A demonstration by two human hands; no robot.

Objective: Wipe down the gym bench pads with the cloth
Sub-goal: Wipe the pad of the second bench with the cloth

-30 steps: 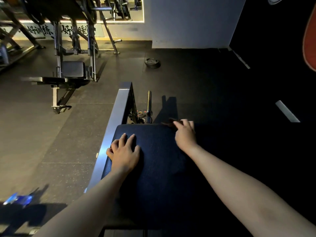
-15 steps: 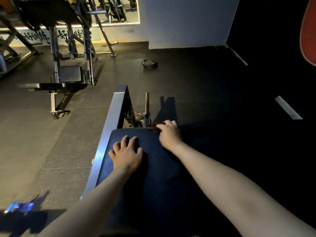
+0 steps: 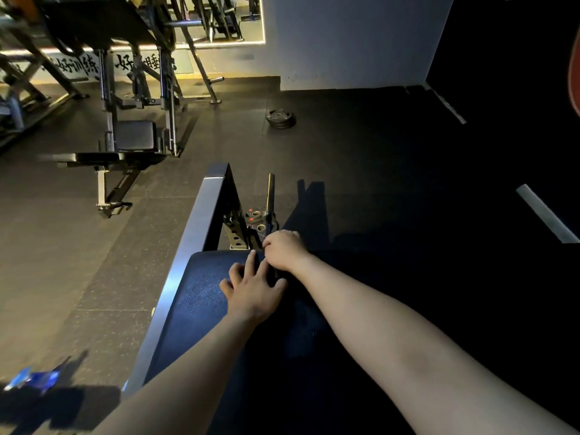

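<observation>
**Inspector A:** We record the bench pad (image 3: 201, 296) first. It is dark and textured, runs away from the camera, and has a steel rail (image 3: 188, 255) along its left edge.

**Inspector B:** Agreed. We find the left hand (image 3: 254, 287) lying palm down near the pad's far end. Its fingers (image 3: 238, 273) are straight and spread, pressing flat and clasping nothing.

**Inspector A:** And the right hand (image 3: 284, 249)?

**Inspector B:** We place it at the pad's far edge, knuckles up, with the fingers bent down over that edge. The left hand's longer fingertips reach its heel and appear to touch it.

**Inspector A:** Where is the cloth?

**Inspector B:** We cannot make it out. The light is poor and the right hand covers that spot, so we cannot tell whether the bent fingers grasp the cloth or nothing.

**Inspector A:** Surroundings, briefly.

**Inspector B:** Just past the right hand we note a short bar (image 3: 270, 196) standing over perforated frame parts. Weight plates (image 3: 280, 118) lie farther off on the rubber floor (image 3: 78, 246). A second bench (image 3: 135, 139) stands well apart to the left, under a rack. A blurred blue object (image 3: 34, 378) lies on the floor at the lower left.
</observation>
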